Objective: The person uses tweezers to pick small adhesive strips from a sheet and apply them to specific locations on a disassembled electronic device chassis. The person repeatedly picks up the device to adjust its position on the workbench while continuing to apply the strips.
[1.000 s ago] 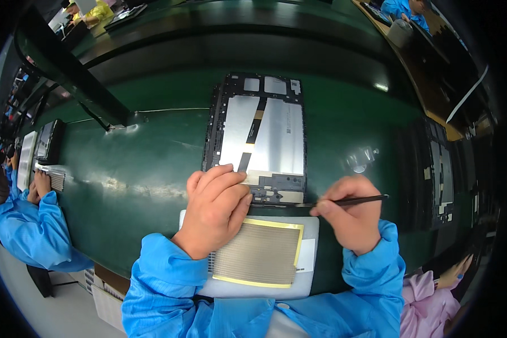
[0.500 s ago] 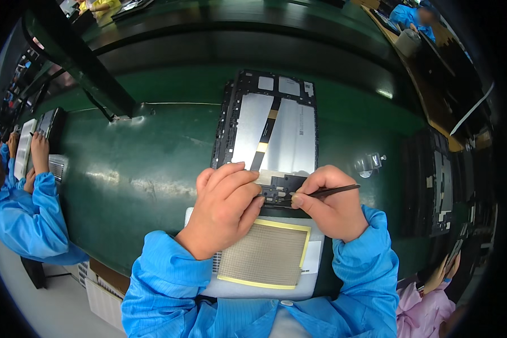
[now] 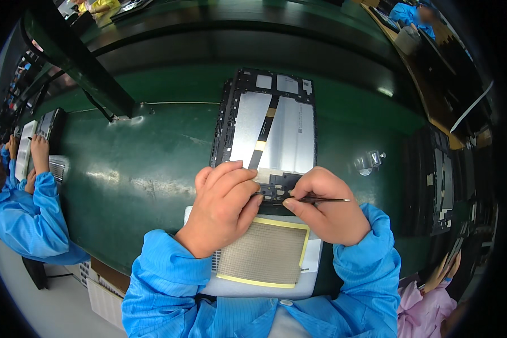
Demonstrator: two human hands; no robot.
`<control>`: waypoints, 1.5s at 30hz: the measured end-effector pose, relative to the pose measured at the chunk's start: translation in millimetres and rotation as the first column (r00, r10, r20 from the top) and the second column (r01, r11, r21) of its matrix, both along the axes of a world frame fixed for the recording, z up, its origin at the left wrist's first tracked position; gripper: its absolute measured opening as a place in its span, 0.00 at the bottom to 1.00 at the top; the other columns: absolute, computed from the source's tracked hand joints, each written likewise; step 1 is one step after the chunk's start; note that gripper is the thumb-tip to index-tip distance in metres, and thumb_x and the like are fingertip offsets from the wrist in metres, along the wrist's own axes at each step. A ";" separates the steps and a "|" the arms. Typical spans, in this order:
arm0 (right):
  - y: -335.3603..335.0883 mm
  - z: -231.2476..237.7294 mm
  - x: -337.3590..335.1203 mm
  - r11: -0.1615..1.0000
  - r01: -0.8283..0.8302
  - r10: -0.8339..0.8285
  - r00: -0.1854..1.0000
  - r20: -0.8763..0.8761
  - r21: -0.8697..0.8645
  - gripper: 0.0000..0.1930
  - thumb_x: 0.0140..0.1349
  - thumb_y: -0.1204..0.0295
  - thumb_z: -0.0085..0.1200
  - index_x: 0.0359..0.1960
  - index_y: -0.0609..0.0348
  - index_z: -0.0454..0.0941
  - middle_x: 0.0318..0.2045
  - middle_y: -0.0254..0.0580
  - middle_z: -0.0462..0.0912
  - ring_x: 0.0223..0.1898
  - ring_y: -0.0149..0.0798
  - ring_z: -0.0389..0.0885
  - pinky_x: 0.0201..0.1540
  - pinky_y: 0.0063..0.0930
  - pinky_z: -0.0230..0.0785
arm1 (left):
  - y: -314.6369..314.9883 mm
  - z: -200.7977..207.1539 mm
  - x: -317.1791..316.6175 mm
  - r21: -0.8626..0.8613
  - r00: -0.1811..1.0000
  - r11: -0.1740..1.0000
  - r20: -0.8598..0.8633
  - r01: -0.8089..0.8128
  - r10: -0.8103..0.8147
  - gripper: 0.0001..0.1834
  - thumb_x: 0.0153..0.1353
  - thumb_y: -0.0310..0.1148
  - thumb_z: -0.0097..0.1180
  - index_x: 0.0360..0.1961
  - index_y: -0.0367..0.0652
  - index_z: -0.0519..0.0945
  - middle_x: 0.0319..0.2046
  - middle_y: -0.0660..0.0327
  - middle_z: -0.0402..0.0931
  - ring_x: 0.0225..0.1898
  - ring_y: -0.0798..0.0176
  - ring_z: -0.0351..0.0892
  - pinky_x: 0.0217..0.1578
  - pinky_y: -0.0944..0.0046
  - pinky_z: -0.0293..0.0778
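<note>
In front of me lies a black tablet frame [image 3: 280, 133] with a silver back plate and a dark ribbon cable [image 3: 263, 130] running down it at a slant. My left hand [image 3: 222, 208] rests over its lower left corner. The thumb and forefinger there are bent close together, and whatever lies between their tips is too small to make out. Dark tweezers [image 3: 325, 200] are pinched in my right hand [image 3: 333, 205] at the lower right of the frame. Their tips point left, toward the black parts [image 3: 276, 186] along the near edge; my fingers partly hide them.
Nearer me, a yellow-edged mesh sheet [image 3: 263, 253] lies on a pale foam pad [image 3: 312, 284]. A small clear container [image 3: 369, 163] stands to the right, before stacked dark frames [image 3: 442, 186]. A green post [image 3: 87, 70] rises at the left, near a co-worker's blue sleeve [image 3: 31, 225].
The tweezers have tipped from a slant to nearly level, and my right hand has shifted slightly left. My left hand stays almost in place on the frame.
</note>
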State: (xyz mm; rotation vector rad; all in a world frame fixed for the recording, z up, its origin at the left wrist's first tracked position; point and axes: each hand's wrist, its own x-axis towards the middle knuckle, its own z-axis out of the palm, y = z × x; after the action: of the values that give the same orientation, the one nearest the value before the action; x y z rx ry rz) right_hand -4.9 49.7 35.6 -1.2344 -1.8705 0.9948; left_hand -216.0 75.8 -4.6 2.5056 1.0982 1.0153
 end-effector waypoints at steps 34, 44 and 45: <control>-63.6 -49.7 13.9 0.936 0.232 -0.335 0.823 -0.459 -0.267 0.09 0.55 0.78 0.61 0.32 0.63 0.71 0.30 0.37 0.77 0.32 0.25 0.74 0.34 0.21 0.70 | -88.0 32.1 -29.7 -0.339 0.832 0.904 -0.395 0.261 -0.389 0.34 0.42 0.46 0.65 0.50 0.41 0.73 0.52 0.55 0.70 0.54 0.52 0.67 0.56 0.48 0.61; -63.9 -47.1 12.9 0.922 0.216 -0.331 0.871 -0.364 -0.321 0.09 0.56 0.78 0.60 0.32 0.64 0.70 0.29 0.36 0.75 0.32 0.24 0.73 0.33 0.21 0.70 | -67.5 23.5 5.9 -0.301 0.899 0.873 -0.093 0.385 -0.429 0.24 0.46 0.42 0.65 0.42 0.39 0.77 0.39 0.58 0.74 0.43 0.52 0.71 0.50 0.52 0.66; -64.7 -43.1 13.3 0.921 0.218 -0.327 0.882 -0.339 -0.321 0.09 0.56 0.78 0.59 0.32 0.64 0.70 0.28 0.36 0.75 0.32 0.24 0.73 0.33 0.20 0.70 | -61.7 16.2 10.7 -0.255 0.921 0.903 -0.095 0.345 -0.379 0.21 0.45 0.38 0.66 0.39 0.40 0.77 0.38 0.59 0.74 0.43 0.53 0.71 0.47 0.55 0.67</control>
State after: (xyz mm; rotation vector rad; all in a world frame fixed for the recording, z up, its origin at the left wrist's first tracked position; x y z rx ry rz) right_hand 8.4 -15.0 -7.5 -1.3040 -1.2404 1.2612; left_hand -205.4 14.1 11.6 2.4862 0.6922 0.5750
